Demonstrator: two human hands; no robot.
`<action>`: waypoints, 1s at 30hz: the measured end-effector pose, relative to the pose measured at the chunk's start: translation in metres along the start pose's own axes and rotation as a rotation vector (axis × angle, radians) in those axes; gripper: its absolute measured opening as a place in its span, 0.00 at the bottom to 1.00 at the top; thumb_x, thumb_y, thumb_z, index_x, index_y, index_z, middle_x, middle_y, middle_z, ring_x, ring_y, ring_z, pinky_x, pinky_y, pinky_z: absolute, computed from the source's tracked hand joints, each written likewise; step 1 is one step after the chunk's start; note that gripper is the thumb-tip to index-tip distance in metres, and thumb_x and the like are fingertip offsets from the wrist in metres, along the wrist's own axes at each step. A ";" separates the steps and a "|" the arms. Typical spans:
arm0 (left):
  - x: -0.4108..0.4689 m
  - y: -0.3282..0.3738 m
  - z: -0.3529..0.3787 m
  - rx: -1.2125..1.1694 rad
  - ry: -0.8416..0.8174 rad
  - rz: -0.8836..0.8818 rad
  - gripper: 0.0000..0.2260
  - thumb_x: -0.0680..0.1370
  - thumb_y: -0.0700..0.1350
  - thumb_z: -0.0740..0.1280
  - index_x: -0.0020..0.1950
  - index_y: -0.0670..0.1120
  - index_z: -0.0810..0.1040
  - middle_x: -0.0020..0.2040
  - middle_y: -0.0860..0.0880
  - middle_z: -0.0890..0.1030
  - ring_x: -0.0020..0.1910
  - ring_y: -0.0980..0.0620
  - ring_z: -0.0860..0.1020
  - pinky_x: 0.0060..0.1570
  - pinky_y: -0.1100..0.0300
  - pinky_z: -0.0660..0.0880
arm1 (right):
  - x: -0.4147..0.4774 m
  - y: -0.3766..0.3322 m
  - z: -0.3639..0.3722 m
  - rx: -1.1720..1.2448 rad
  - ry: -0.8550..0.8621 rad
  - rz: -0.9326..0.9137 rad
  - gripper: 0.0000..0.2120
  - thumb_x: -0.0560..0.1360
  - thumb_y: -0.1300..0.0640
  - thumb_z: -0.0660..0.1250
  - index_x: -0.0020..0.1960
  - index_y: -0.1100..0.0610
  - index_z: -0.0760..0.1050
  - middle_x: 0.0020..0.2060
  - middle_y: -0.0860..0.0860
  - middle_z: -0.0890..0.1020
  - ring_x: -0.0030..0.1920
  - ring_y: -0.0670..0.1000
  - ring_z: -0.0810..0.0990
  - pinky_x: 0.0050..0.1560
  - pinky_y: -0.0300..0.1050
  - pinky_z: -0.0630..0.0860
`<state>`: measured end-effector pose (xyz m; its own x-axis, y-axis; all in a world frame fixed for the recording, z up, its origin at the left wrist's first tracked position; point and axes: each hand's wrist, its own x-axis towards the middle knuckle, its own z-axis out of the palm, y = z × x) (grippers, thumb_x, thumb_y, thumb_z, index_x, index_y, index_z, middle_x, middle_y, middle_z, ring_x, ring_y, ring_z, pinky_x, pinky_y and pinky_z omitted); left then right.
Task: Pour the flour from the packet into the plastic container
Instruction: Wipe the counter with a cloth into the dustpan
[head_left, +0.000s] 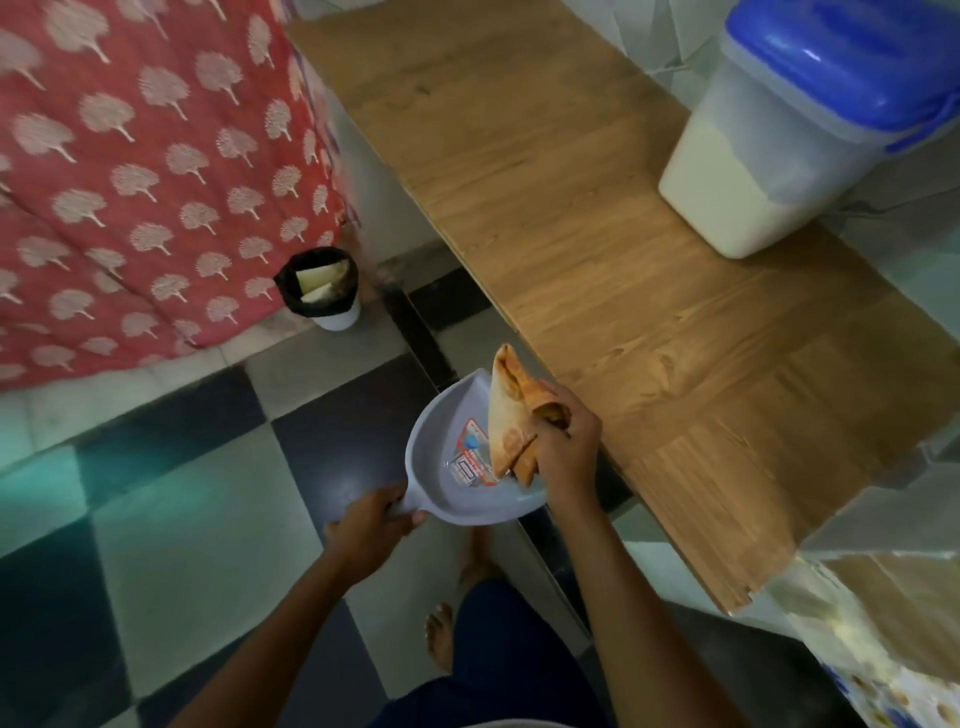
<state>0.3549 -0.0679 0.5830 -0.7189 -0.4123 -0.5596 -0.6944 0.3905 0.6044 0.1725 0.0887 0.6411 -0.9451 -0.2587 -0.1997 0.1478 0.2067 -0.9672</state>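
In the head view, the left hand (371, 519) grips the handle of the dustpan (447, 457). The right hand (563, 441) clutches the folded packet (511, 410) over it, long side pointing away from the person. The container (769, 156), lid (852, 62) on, stands at the far end of the worktop (571, 208), ahead and right, nearer the right hand.

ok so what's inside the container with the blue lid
White flour shows through the translucent plastic container, filling its lower part. The blue lid is on, covering the view from above.
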 end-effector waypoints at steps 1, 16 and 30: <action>0.005 -0.005 -0.010 -0.007 0.012 -0.024 0.12 0.77 0.53 0.72 0.36 0.56 0.74 0.30 0.57 0.74 0.30 0.60 0.72 0.35 0.59 0.68 | 0.009 -0.003 0.011 0.008 -0.017 -0.002 0.17 0.77 0.69 0.65 0.56 0.50 0.82 0.48 0.41 0.84 0.48 0.34 0.81 0.44 0.27 0.77; 0.122 -0.012 -0.173 0.052 0.218 -0.292 0.09 0.80 0.60 0.65 0.57 0.60 0.77 0.50 0.55 0.82 0.56 0.50 0.78 0.60 0.48 0.67 | 0.176 -0.056 0.169 -0.023 -0.220 0.027 0.14 0.78 0.67 0.67 0.58 0.51 0.79 0.49 0.39 0.81 0.47 0.33 0.80 0.42 0.24 0.74; 0.290 -0.051 -0.333 -0.078 0.330 -0.392 0.07 0.80 0.57 0.65 0.52 0.56 0.78 0.46 0.54 0.81 0.51 0.50 0.77 0.61 0.44 0.68 | 0.331 -0.094 0.385 -0.058 -0.296 0.059 0.13 0.78 0.64 0.69 0.58 0.50 0.80 0.57 0.49 0.83 0.59 0.50 0.81 0.62 0.53 0.79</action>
<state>0.1918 -0.4814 0.5781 -0.3482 -0.7579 -0.5516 -0.8964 0.0971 0.4325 -0.0422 -0.3797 0.6054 -0.8084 -0.5063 -0.3004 0.1751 0.2804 -0.9438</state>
